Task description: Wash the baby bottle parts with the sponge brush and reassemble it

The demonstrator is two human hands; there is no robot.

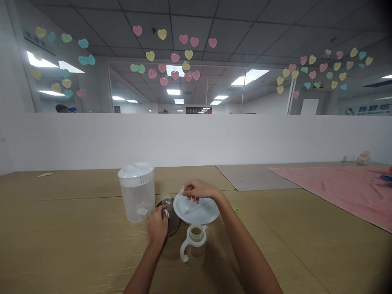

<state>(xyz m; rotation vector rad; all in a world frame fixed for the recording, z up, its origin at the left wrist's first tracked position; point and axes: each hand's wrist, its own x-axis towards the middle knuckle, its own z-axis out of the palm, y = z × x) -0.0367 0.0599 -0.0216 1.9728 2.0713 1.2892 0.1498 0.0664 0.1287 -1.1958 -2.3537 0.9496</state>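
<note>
Wht plate, dark disc, clear jug w/ wht lid.

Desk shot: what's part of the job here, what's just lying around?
In use:
left hand, at a clear dome-shaped piece above a dark round disc
right hand, on a white round dish
handled baby bottle, top off
lidded plastic pitcher

Lying around:
pink cloth
wooden stick

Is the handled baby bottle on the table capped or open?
Open: the handled baby bottle stands upright with no cap or teat on it, its round mouth bare.
</note>
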